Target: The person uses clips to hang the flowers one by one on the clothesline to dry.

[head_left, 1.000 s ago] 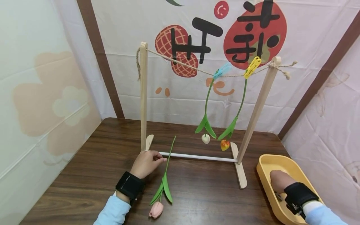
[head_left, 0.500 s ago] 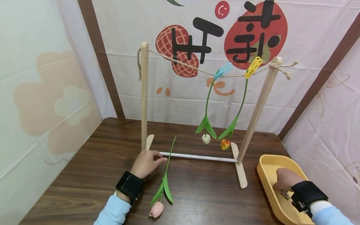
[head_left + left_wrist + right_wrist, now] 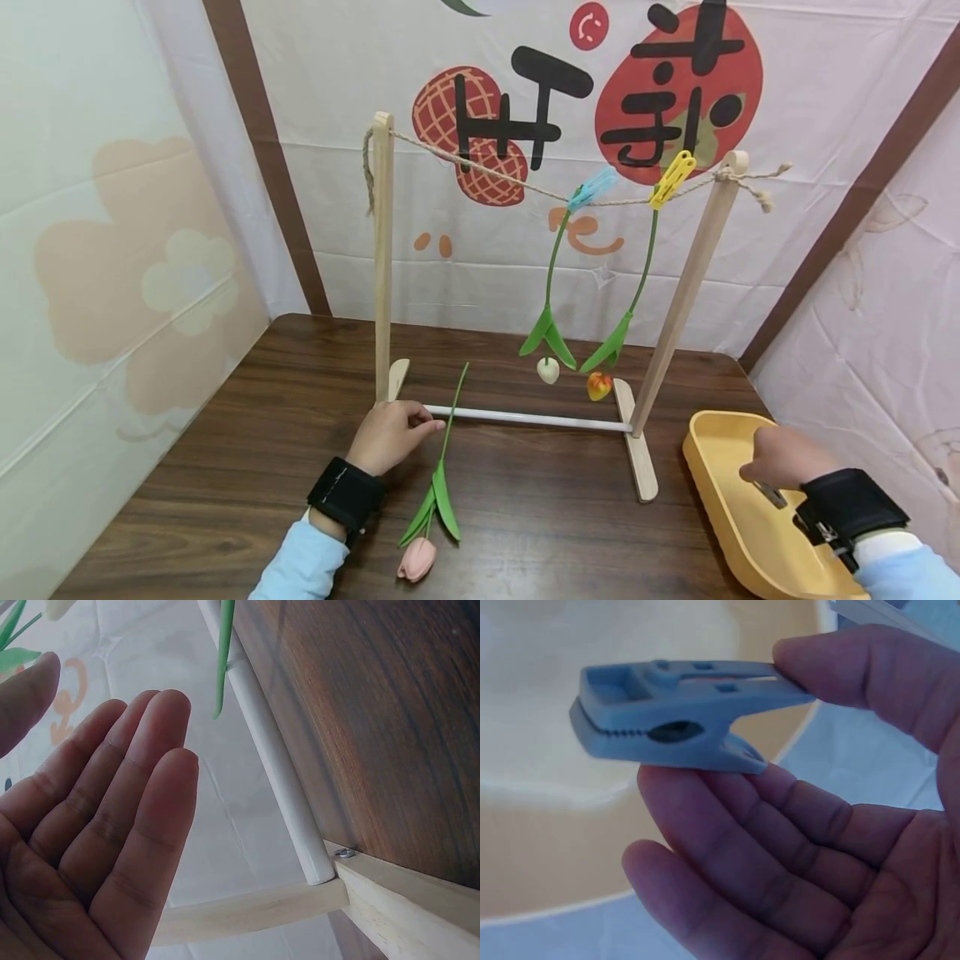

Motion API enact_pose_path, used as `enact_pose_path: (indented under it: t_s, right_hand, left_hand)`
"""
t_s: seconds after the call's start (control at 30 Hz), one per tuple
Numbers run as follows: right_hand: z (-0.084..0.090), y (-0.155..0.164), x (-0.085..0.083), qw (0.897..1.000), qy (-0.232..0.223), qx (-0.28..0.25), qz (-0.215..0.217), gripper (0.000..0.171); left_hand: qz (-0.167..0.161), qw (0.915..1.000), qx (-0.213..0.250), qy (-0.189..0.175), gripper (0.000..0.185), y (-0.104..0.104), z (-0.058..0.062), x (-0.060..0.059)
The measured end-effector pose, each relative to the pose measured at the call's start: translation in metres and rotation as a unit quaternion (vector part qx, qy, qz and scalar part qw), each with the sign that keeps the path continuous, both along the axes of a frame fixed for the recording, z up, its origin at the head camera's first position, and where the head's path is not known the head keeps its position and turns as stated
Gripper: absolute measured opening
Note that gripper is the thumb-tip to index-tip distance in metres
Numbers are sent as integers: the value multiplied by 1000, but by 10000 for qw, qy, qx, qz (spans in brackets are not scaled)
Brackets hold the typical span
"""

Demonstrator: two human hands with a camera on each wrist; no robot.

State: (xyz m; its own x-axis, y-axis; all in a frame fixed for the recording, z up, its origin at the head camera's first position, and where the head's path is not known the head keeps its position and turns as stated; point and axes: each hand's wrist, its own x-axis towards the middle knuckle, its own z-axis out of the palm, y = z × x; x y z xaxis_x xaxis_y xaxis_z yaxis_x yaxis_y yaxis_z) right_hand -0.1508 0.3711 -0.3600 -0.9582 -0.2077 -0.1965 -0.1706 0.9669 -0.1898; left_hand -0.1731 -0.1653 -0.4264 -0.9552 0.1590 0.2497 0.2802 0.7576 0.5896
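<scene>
Between the thumb and fingers of my right hand (image 3: pixel 797 457) is a grey-blue clothespin (image 3: pixel 660 712), pinched by its handles with its toothed jaws together. This hand is over the yellow tray (image 3: pixel 718 525). My left hand (image 3: pixel 392 437) is beside the stem of a pink artificial tulip (image 3: pixel 417 559) lying on the table; in the left wrist view its fingers are extended and hold nothing. The tulip's stem crosses the white bar (image 3: pixel 525 417) of a wooden stand. From the stand's rope (image 3: pixel 480 169), a blue clothespin (image 3: pixel 592 187) and a yellow clothespin (image 3: pixel 672 179) hang a white tulip (image 3: pixel 548 370) and an orange tulip (image 3: pixel 599 386) upside down.
The stand's left post (image 3: pixel 383 258) rises just behind my left hand; its right post (image 3: pixel 688 292) leans outward, with a wooden foot (image 3: pixel 641 467) close to the tray. A printed cloth (image 3: pixel 337 217) hangs behind the brown table (image 3: pixel 247 467).
My right hand has risen from the tray's floor and shifted right, bringing the clothespin with it. The left hand and the pink tulip stay put.
</scene>
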Motion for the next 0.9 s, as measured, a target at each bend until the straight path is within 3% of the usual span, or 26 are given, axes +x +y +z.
enact_pose_path:
  t_s: [0.33,0.7,0.9]
  right_hand:
    - [26,-18,0,9996,190,-115,155,43]
    - [50,-54,1,9963,666,-156,512,36]
    - [55,-74,3,9931,916,-260,680,33]
  left_hand:
    - [-28,10000,-23,42,16,-2,2,1]
    - [-70,9999,18,94,18,-4,3,0]
    - [-75,9999,63,98,18,-3,4,1]
